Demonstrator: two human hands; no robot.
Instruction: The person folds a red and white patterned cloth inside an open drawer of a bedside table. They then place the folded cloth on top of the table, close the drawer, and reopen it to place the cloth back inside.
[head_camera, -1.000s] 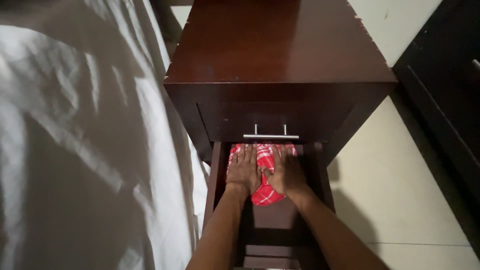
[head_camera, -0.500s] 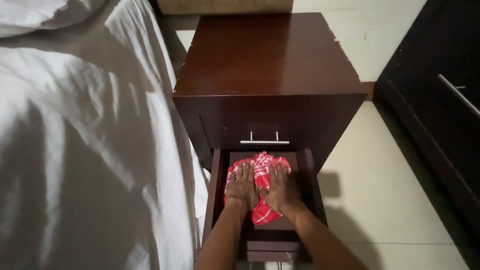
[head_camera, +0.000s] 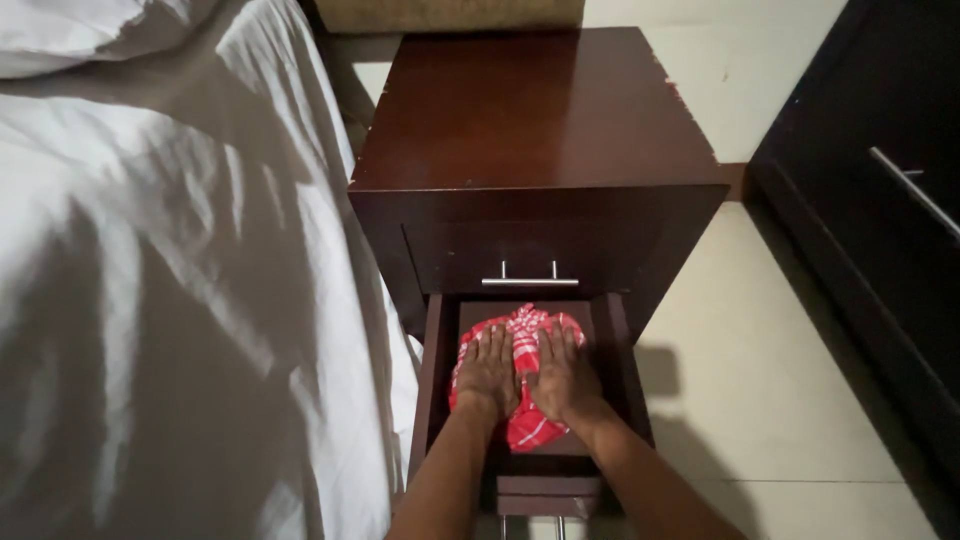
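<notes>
Since a moment ago both hands stay pressed on the red checked cloth (head_camera: 520, 375) in the open lower drawer (head_camera: 432, 390) of the nightstand (head_camera: 535, 120), left hand (head_camera: 487, 370) and right hand (head_camera: 562, 375) side by side, fingers flat and open, gripping nothing, suggesting the cloth is being flattened there.

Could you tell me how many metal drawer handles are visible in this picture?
3. One on the nightstand's closed upper drawer, one barely showing on the open lower drawer at the bottom edge, one on the dark cabinet at right. Others may be hidden.
</notes>
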